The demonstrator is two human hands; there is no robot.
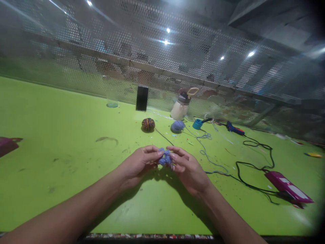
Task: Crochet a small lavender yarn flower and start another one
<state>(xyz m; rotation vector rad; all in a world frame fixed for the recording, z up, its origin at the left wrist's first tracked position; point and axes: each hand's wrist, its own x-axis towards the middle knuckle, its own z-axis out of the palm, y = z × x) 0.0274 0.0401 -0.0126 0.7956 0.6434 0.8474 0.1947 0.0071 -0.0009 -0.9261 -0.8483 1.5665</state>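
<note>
At eight o'clock from the crochet [165, 158], the left hand [137, 166] is pinching it; at four, the right hand [191, 171] is pinching its opposite edge. At two, yarn [205, 136] is lying looped, probably risking knots if tugged.

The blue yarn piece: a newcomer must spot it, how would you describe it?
Above the green table, find the left hand and right hand. Held between them is the blue yarn piece. It is small and lobed, unlike the round, similarly coloured yarn ball farther back.
</note>
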